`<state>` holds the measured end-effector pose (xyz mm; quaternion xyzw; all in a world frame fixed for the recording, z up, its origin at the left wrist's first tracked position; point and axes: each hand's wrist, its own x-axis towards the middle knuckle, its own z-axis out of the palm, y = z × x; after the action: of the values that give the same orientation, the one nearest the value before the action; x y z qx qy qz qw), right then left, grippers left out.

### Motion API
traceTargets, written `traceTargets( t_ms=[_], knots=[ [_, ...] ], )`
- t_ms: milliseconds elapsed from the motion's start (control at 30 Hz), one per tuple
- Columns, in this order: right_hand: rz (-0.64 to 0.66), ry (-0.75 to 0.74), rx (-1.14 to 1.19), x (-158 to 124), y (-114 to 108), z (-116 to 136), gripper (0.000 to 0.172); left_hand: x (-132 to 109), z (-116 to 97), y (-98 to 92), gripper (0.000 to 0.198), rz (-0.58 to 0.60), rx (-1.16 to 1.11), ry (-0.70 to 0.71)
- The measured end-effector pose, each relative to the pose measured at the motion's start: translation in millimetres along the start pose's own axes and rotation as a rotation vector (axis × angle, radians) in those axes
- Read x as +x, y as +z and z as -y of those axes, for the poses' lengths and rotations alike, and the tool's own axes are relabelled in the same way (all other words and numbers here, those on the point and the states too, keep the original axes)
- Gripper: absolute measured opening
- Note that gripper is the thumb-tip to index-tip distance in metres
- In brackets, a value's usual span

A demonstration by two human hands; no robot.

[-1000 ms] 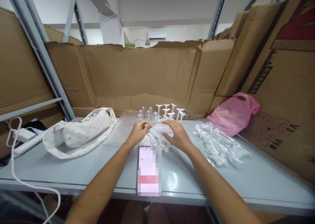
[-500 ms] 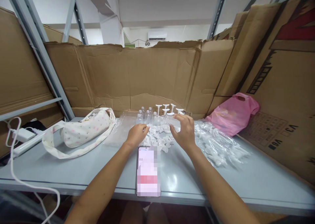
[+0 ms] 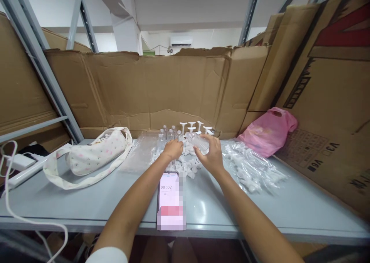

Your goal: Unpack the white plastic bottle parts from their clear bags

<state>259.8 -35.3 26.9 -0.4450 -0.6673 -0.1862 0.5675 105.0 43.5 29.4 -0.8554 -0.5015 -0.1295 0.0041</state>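
Observation:
My right hand [image 3: 212, 153] is wrapped round a clear ribbed bottle [image 3: 200, 143], which lies tilted with its neck toward the left. Fingers together, my left hand [image 3: 173, 150] is over the near side of the standing clear bottles [image 3: 170, 134]; what it grips, if anything, is hidden. Small white plastic parts [image 3: 185, 166] are heaped below and between both hands. Several white pump tops [image 3: 191, 124] stand upright behind the bottle.
A phone [image 3: 172, 201] lies at the front edge of the grey table [image 3: 208, 213]. To the left sits a patterned cloth bag [image 3: 95, 151]; clear plastic bags of parts [image 3: 251, 170] and a pink bag [image 3: 267, 134] are right. Cardboard [image 3: 185, 84] walls the back.
My left hand has moved right and slightly up, closer to my right hand. The bottle in my right hand now shows more clearly, with its neck toward the left hand. The view has shifted slightly.

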Motion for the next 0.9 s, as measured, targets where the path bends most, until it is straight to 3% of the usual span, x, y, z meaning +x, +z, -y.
traceTargets(
  t_ms=[233, 500, 700, 800, 900],
  knots=[
    [0.026, 0.134, 0.072, 0.6, 0.5, 3.8, 0.036, 9.4, 3.7, 12.9, 0.037, 0.091, 0.012, -0.057],
    [0.133, 0.340, 0.239, 0.1, 9.4, 2.0, 0.036, -22.2, 11.0, 1.8, 0.036, 0.104, -0.052, 0.030],
    [0.361, 0.457, 0.291, 3.4, 37.9, -2.2, 0.036, -51.6, 27.4, -7.0, 0.034, -0.165, -0.312, 0.068],
    [0.502, 0.426, 0.206, 8.5, 61.2, -3.1, 0.033, -61.4, 34.4, -10.9, 0.032, -0.303, -0.361, -0.013],
    [0.562, 0.380, 0.131, 14.5, 84.6, -0.5, 0.030, -67.1, 39.2, -16.3, 0.029, -0.391, -0.374, -0.051]
  ],
)
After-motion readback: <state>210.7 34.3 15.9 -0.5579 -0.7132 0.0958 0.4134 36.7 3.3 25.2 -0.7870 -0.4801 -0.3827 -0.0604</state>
